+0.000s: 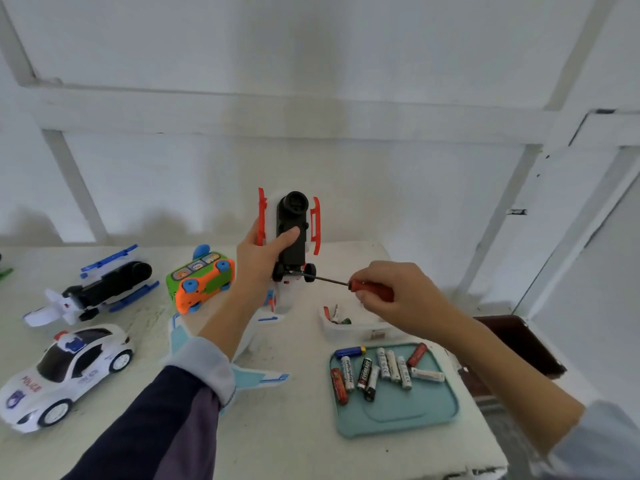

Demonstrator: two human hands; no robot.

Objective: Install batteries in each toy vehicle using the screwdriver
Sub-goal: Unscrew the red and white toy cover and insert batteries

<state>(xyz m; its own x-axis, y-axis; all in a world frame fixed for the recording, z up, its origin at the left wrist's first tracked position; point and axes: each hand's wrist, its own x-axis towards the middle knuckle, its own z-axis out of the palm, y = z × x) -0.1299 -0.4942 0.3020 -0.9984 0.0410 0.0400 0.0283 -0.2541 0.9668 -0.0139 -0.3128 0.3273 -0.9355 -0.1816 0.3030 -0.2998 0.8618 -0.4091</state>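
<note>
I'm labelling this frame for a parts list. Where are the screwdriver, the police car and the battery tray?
screwdriver (372, 289): head view, on its red handle.
police car (65, 372): head view, on its white side door.
battery tray (412, 410): head view, on its bare teal floor.

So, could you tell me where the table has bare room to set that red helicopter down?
Bare table lies in front, between the police car and the teal battery tray. The left side is crowded by the blue helicopter and the orange-green toy; the clear box fills the spot behind the tray.
</note>
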